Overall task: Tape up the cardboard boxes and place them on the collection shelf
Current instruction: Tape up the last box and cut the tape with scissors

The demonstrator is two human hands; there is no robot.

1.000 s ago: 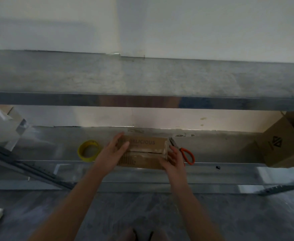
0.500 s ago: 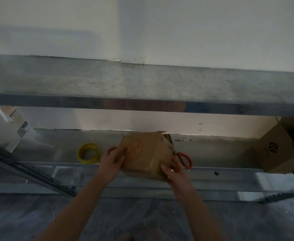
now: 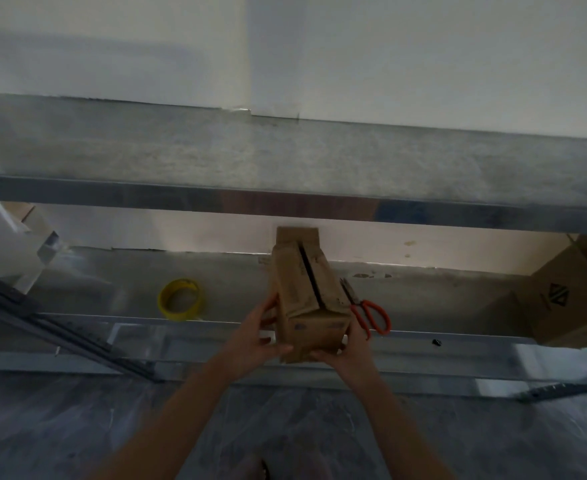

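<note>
A small brown cardboard box (image 3: pixel 306 292) is held lengthwise over the lower metal shelf (image 3: pixel 441 299), its top seam showing as a dark open slit between the flaps. My left hand (image 3: pixel 255 336) grips its near left side and my right hand (image 3: pixel 349 348) cups its near right corner from below. A yellow tape roll (image 3: pixel 180 299) lies flat on the shelf to the left of the box. Orange-handled scissors (image 3: pixel 368 311) lie on the shelf just right of the box.
An upper metal shelf (image 3: pixel 285 161) runs across the view above the box. A larger open cardboard box (image 3: pixel 569 296) stands at the right end of the lower shelf. A slanted metal rail (image 3: pixel 53 334) crosses at lower left. Grey floor lies below.
The box was lying broadside on the lower shelf. Both hands lifted and turned it, so its narrow end now faces me and its seam faces up.
</note>
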